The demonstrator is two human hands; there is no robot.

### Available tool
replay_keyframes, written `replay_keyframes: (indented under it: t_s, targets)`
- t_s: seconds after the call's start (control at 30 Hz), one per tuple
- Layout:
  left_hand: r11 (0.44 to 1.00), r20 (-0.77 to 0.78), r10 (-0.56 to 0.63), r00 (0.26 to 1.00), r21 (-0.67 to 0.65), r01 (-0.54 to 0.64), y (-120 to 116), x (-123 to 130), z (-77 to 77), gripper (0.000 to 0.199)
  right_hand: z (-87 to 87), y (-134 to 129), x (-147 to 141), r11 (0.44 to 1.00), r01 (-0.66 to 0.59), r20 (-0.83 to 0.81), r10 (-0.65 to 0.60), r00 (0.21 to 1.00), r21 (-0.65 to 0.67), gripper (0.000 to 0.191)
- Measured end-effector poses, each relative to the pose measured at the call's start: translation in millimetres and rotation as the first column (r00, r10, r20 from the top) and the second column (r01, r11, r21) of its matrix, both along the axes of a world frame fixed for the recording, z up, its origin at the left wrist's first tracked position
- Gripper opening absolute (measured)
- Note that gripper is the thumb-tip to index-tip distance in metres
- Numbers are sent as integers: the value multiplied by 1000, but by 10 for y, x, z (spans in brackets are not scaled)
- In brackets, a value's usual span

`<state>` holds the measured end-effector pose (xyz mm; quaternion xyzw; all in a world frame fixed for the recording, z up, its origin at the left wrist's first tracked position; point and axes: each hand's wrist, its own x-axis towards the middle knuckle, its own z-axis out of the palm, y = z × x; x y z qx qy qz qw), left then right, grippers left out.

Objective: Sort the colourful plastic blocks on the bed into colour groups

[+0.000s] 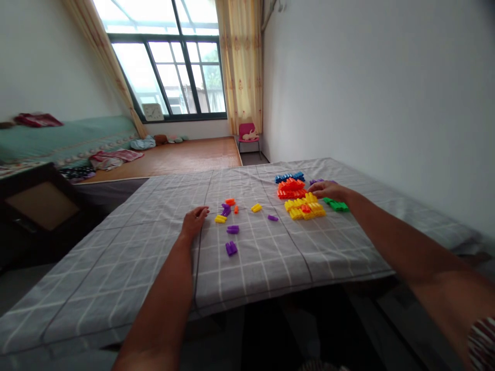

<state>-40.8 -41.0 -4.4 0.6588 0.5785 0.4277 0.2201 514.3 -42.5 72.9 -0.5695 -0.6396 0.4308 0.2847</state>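
Head view: both bare hands over the counter (96, 278), under a grey checked cloth (263, 268). Right hand (324, 190) is at the sorted piles, fingertips at the top right of the yellow pile (296, 214). Fingers bent, probably at or touching it; can't tell if the right grip has a piece. Left hand (194, 221) rests on the cloth, left of the loose pieces, fingers loosely curled. Can't tell how wide the left grip is.

Piles: yellow nearest, with an orange piece (306, 208) on it; red pile (292, 193) just behind; blue pile (290, 178) behind that. Green pile (337, 205) right of yellow, near the right wrist. Purple pile (316, 182) behind the right hand, partly hidden.

Loose, mid-counter: orange clip (230, 202) and a small orange bit (236, 209), purple clump (226, 209) beside them, yellow clip (220, 219) just in front. Two purple pairs (232, 230) nearer the front edge, one ahead of the other. Another yellow clip and a single purple bit (273, 218) lie apart, toward the piles.
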Motion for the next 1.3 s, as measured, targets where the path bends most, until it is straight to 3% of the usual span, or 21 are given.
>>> replay_keyframes:
  t_s: [0.17,0.43,0.57,0.67,0.8,0.93,1.0,1.1,1.3]
  targets:
    - [1000,46,0,999,-15,1,-25,8,4,50,-33,21,-24,999,-38,41,38,998,-17,37]
    - [999,47,-2,999,-35,3,-71,45,72,50,123,-100,26,999,-47,16,47,999,1,35]
    - [999,-6,2,1000,-37,-3,-85,65,120,47,113,-258,-398,976,-187,-26,191,981,113,39]
    - [999,-11,5,1000,-38,-6,-101,71,134,47,11,-377,-917,929,-304,119,285,951,210,38]
    - [999,29,8,1000,-38,-7,-116,63,117,51,-78,-423,-1313,886,-328,297,233,926,328,26]
    - [999,35,4,999,-38,-2,-103,55,97,52,57,-331,-984,875,-289,424,109,899,388,21]
    - [999,18,-6,1000,-38,7,-91,57,100,51,114,-309,-708,886,-294,564,46,825,358,21]
    - [999,-22,-16,1000,-35,15,-82,68,123,48,81,-365,-443,908,-326,713,46,699,261,23]
    - [999,-76,-5,997,-36,2,-122,89,182,43,-31,-599,-521,835,-411,836,-100,539,365,21]
